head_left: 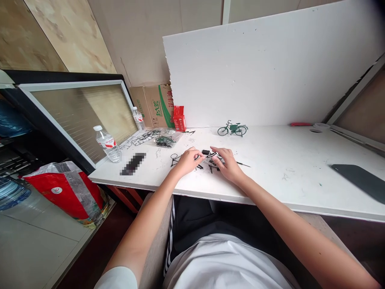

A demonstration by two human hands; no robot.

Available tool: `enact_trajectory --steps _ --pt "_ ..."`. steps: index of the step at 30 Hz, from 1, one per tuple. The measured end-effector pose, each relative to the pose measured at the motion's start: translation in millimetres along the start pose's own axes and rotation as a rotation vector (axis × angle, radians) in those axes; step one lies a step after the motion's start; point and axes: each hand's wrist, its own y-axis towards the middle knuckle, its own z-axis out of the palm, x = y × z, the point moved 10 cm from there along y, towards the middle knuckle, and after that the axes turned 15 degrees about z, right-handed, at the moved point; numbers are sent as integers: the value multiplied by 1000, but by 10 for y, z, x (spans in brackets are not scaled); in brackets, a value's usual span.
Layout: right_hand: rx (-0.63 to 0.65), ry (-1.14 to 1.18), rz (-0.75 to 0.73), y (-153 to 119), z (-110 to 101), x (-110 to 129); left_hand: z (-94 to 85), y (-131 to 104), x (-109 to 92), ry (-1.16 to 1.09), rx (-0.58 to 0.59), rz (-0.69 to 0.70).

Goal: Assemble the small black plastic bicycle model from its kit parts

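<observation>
My left hand (pixel 189 161) is over the white table (pixel 279 160), its thumb and index finger pinched together at a small part I cannot make out. Beside it on the right is my right hand (pixel 227 162), thumb and fingers apart around small black parts (pixel 211 155) lying on the table; nothing shows in its grip. A small black block (pixel 206 152) sits between the hands. More thin dark pieces lie under and around both hands, partly hidden by them. Behind them stands an upright green model bicycle (pixel 232 128).
Plastic bottles (pixel 108 144), a bag of green parts (pixel 165 140), black part frames (pixel 141 138), a red box (pixel 179 119) and a carton (pixel 159 106) stand or lie at the left. A dark flat object (pixel 359 180) lies at the right, a red item (pixel 300 124) behind.
</observation>
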Motion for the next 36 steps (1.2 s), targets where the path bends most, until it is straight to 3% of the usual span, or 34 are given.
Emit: enact_trajectory --steps 5,8,10,16,21,25,36 --pt "70 -13 -22 -13 62 29 15 23 -150 11 49 25" --pt "61 -6 -6 7 48 -8 -95 27 -111 -14 31 21" --pt "47 -6 8 19 36 -27 -225 -14 62 2 19 -46" --pt "65 8 61 35 52 -78 -569 -331 850 210 127 -304" --pt "74 5 78 33 54 -78 -602 -508 1145 121 179 -389" --pt "70 4 89 34 53 -80 -498 -575 1190 59 273 -444" --pt "92 72 80 35 81 -121 -489 -470 1065 184 267 -361"
